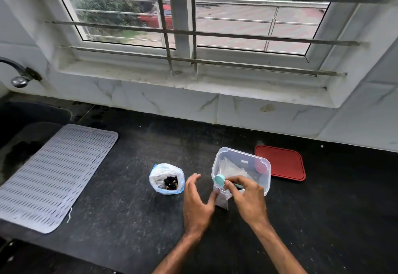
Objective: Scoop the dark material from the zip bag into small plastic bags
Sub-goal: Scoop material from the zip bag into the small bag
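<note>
Zip bag [167, 179]: stands open at 9 o'clock of the tub [267, 174], dark lumps [171, 182] inside. Likely soft, light and tippy, so steady it by the rim.
Small bag [221, 201]: flimsy film between the hands.
Left hand [197, 202]: fingers spread, thumb touching the small bag.
Right hand [247, 198]: grips the teal scoop [220, 180].

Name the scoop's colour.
The scoop is light teal; head view shows it.

Counter [129, 220]: mat [53, 176], zip bag [158, 179], tub [266, 176], lid [282, 162]
</note>
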